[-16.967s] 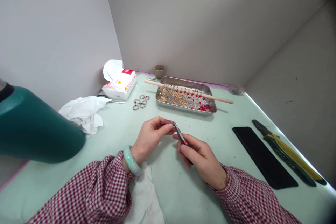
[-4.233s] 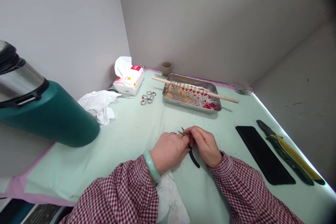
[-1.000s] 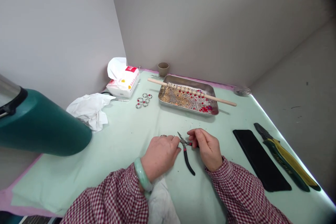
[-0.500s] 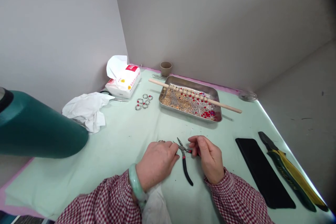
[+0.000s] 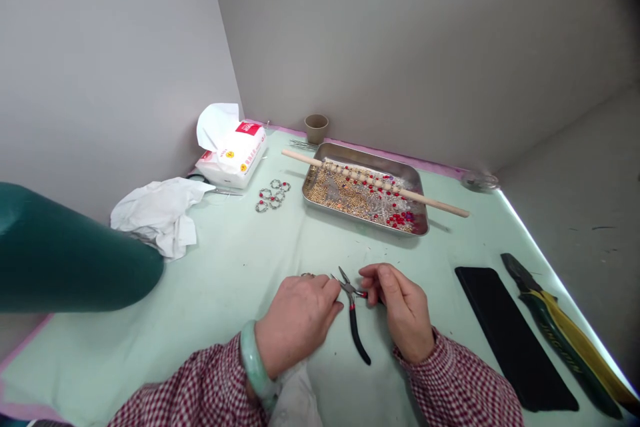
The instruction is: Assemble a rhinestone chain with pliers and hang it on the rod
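Note:
My left hand (image 5: 300, 313) is closed, its fingers pointing down near the table. Past its knuckles shows a bit of a small beaded ring (image 5: 307, 274); the fingers hide the rest. Between my hands are long-nose pliers (image 5: 354, 310) with black and red handles, their jaws parted and pointing away from me. One jaw tip reaches the left fingertips. My right hand (image 5: 400, 307) is curled around one plier handle, while the other handle sticks out free toward me. Further off, several beaded rings (image 5: 273, 195) with red beads lie in a group.
A metal tray (image 5: 365, 219) holds gold, clear and red beads, with a wooden stick (image 5: 435, 204) across it. A tissue pack (image 5: 235, 157), crumpled tissue (image 5: 165, 213) and green bottle (image 5: 75, 253) stand left. Right are a black case (image 5: 515, 340) and large cutters (image 5: 565, 340). A cup (image 5: 317, 128) stands behind.
The view has shifted slightly. Both hands and the pliers keep nearly the same pose relative to each other.

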Tool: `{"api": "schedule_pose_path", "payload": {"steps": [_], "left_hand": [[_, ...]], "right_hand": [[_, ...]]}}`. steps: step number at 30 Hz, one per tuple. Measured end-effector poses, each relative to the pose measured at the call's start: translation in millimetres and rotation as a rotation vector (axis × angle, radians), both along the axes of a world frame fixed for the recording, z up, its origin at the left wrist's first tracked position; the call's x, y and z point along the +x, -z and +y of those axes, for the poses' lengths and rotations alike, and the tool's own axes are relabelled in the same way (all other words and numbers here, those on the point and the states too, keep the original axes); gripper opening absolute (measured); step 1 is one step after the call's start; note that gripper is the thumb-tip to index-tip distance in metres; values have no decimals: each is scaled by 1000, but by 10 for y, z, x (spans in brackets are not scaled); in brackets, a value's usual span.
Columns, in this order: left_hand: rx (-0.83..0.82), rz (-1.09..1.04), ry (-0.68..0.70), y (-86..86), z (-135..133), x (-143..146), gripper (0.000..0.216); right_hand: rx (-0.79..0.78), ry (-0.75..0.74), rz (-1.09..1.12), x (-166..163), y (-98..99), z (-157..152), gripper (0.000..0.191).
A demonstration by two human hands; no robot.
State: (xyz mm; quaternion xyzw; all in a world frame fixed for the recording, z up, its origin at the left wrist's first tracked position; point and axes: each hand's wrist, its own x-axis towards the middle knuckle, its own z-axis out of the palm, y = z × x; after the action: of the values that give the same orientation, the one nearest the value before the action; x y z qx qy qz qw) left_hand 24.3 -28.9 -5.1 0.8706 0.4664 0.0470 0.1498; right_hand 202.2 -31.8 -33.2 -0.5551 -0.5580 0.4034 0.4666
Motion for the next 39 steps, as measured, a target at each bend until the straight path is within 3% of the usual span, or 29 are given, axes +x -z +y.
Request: {"api": "schedule_pose_path", "payload": {"steps": [15,39], "left_hand": [[12,-10,12,0,2,-4,10],[69,-21,32,19,-3,-16,11]], "right_hand": [[-42,11,29,9,16,-6,34],[29,-14,-18,-6,-5,-14,35]]}}
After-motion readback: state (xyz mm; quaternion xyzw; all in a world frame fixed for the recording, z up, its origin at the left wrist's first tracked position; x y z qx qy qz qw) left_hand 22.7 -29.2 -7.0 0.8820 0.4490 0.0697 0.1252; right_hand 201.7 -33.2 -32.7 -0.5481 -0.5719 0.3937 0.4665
